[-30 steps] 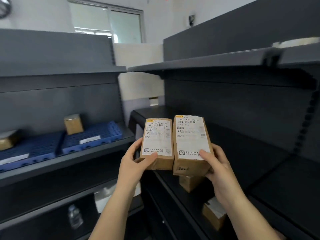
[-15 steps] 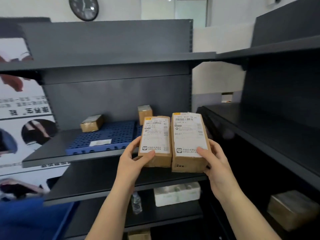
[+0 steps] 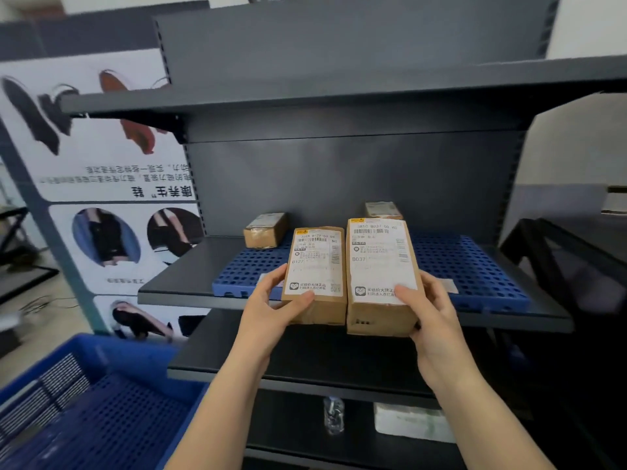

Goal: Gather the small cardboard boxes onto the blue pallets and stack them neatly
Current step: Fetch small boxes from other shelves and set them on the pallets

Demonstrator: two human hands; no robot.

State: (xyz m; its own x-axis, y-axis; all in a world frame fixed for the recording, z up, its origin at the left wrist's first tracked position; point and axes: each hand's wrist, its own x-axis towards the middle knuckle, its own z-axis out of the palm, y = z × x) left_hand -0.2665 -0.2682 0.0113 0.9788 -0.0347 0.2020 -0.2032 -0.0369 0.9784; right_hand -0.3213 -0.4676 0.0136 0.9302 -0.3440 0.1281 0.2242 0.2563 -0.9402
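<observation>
I hold two labelled cardboard boxes side by side in front of the shelf. My left hand [image 3: 271, 308] grips the smaller box [image 3: 317, 269]; my right hand [image 3: 429, 313] grips the taller box [image 3: 380, 266]. Behind them, blue perforated pallets [image 3: 464, 266] lie on the dark middle shelf [image 3: 190, 283]. A small box [image 3: 266, 228] rests at the left pallet's back edge. Another small box [image 3: 382, 209] peeks out behind the taller held box.
A blue plastic crate [image 3: 84, 412] stands at lower left. The bottom shelf holds a clear bottle [image 3: 333, 415] and a white foam block [image 3: 410, 424]. A poster panel [image 3: 101, 184] stands left of the shelving. Another dark rack [image 3: 570, 262] stands at right.
My view has swung left from the right-hand rack to face the shelf with the blue pallets. Both hands kept their grip on the two boxes, now nearer the pallets.
</observation>
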